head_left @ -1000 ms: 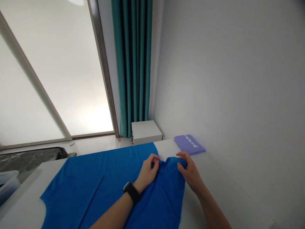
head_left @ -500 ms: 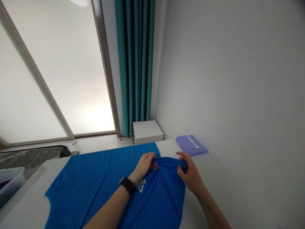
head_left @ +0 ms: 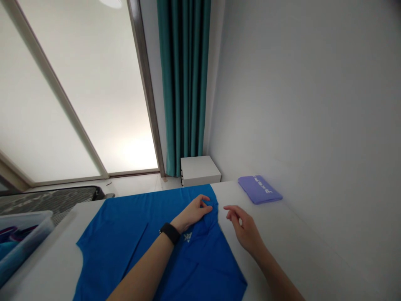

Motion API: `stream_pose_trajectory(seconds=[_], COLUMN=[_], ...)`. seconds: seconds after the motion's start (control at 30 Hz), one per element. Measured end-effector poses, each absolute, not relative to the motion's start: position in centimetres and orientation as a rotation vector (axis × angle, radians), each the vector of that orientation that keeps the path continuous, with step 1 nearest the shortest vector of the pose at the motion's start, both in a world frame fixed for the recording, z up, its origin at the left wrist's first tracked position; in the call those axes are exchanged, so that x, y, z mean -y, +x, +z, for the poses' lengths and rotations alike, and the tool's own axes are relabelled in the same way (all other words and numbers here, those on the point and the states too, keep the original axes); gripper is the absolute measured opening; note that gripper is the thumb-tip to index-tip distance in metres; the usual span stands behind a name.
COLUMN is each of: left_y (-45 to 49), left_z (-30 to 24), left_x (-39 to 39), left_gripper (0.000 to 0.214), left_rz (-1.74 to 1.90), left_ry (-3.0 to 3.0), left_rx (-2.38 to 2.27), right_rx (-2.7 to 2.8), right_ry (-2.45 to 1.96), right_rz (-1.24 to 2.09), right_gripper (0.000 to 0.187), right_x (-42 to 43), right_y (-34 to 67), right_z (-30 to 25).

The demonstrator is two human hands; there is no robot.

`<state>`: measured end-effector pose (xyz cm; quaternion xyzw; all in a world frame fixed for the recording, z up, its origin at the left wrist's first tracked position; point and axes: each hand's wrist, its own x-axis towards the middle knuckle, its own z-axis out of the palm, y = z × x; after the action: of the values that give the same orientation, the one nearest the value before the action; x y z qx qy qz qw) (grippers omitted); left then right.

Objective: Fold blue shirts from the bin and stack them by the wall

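Note:
A blue shirt with a white print lies spread over the white table, its right part folded over in creases. On its right edge is my left hand, which wears a black watch; its fingers are curled with the thumb on the cloth, pinching a bit of it. The hand and wrist partly cover the print. Just off the shirt's right edge, my right hand is raised over the table with nothing in it, its index finger stretched out and the thumb apart.
A folded purple cloth bag with white lettering lies on the table by the wall. At left stands a clear plastic bin with coloured items. Beyond the table are a white cabinet, a green curtain and frosted glass doors.
My right hand has let go of the shirt and stands apart from it. The lifted cloth between my hands has come down leftward onto the shirt. My view has shifted slightly left.

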<state>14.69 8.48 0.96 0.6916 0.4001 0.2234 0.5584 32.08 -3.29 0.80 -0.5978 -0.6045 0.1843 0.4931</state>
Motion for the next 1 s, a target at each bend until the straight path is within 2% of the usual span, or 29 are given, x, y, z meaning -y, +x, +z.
stream_pose_trajectory(seconds=[0.13,0.4,0.5,0.77,0.9,1.0], left_y=[14.4,14.1,13.2,12.3,12.3,12.0], left_z=[0.9,0.6,1.4,2.6,2.7,2.8], left_x=[-8.8,-9.3,-9.8,-9.8,-10.1,-10.5], left_gripper=[0.056,0.039,0.033,0.038,0.026,0.020], left_rz=[0.459,0.469,0.437,0.193,0.214,0.287], left_ry=[1.829,2.094,2.152,2.478,2.625,2.623], left_rx=[-0.979,-0.923,-0.929,-0.716,-0.615,-0.667], right_rx=[1.563,1.935,2.000,1.974,1.967,1.943], right_ry=[-1.456,-1.421,-1.507,-1.663,-1.650,-1.641], right_rz=[0.279,0.346,0.361,0.241,0.258,0.238], right_gripper=[0.031,0.048,0.043,0.014,0.014,0.028], right_x=[1.7,-1.7,-2.3,-2.5,-2.5,-2.4], right_y=[33.5,31.8,31.3,31.1,31.1,31.0], right_z=[-1.1,-0.5,-0.8,-2.4,-2.4,-2.5])
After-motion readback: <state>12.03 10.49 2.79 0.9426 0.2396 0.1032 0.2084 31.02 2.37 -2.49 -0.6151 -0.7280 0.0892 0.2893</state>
